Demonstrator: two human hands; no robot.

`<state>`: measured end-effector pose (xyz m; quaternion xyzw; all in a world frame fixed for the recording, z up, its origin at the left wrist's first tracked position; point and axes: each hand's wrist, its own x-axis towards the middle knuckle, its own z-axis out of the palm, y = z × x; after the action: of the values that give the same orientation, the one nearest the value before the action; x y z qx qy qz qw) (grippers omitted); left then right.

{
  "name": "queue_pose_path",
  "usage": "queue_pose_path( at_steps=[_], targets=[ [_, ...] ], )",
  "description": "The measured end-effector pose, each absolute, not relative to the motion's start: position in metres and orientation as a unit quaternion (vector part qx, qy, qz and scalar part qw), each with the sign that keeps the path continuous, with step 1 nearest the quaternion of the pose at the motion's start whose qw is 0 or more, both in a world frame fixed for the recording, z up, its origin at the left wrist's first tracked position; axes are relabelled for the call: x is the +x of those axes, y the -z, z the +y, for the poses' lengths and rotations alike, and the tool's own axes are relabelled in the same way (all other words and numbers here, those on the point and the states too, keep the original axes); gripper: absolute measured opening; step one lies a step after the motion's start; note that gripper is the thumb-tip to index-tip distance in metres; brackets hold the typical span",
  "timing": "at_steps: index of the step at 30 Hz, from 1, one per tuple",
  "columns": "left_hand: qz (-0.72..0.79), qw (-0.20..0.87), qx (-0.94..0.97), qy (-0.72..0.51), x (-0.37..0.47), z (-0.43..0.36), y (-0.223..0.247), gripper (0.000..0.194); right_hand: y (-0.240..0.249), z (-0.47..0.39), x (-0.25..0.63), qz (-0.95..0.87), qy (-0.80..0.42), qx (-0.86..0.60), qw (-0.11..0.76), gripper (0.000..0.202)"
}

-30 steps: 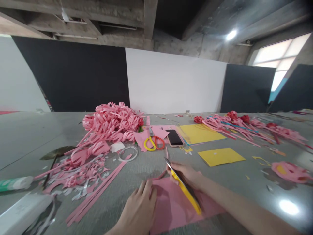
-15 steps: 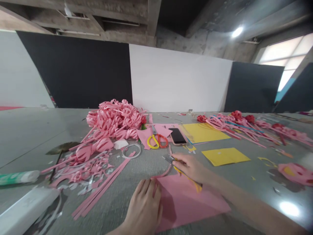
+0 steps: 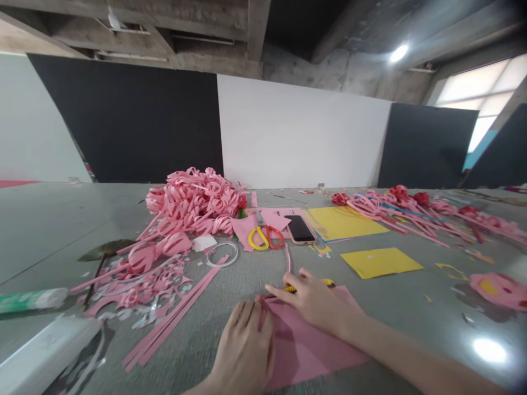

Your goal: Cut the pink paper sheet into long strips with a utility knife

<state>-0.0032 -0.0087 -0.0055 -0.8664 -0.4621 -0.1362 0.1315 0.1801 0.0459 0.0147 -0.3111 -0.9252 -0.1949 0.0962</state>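
Observation:
My left hand (image 3: 245, 345) lies palm down on the left edge of a pink paper sheet (image 3: 304, 356), its fingers laid flat and pressing on it. My right hand (image 3: 315, 302) is closed around a yellow-and-black cutting tool (image 3: 330, 283), mostly hidden by the fingers, so its exact kind is unclear. The right index finger points left along the sheet's far edge, near the left fingertips. A narrow pink strip (image 3: 288, 258) lies just beyond the right hand. Farther off, scissors (image 3: 265, 238) with one yellow and one red handle rest on pink paper beside a phone (image 3: 300, 229).
A heap of pink paper loops (image 3: 193, 197) sits back left, with scraps (image 3: 152, 285) and long strips (image 3: 177, 318) before it. A tape ring (image 3: 222, 255), a white box (image 3: 49, 351) and a green-white tube (image 3: 33, 299) lie left. Yellow sheets (image 3: 381, 262) and paper flowers (image 3: 399, 200) lie right.
My right hand has moved down and slightly left, bringing the tool to the pink sheet's far edge and stretching out its index finger. My left hand has stayed in place.

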Motion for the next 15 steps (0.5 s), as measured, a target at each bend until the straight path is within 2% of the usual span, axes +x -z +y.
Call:
queue_pose_path(
  at_steps=[15],
  targets=[
    [-0.46, 0.157, -0.866, 0.117, -0.0029, -0.0096, 0.0049, 0.035, -0.0114, 0.0438, 0.1778, -0.923, 0.209, -0.31, 0.095, 0.038]
  ],
)
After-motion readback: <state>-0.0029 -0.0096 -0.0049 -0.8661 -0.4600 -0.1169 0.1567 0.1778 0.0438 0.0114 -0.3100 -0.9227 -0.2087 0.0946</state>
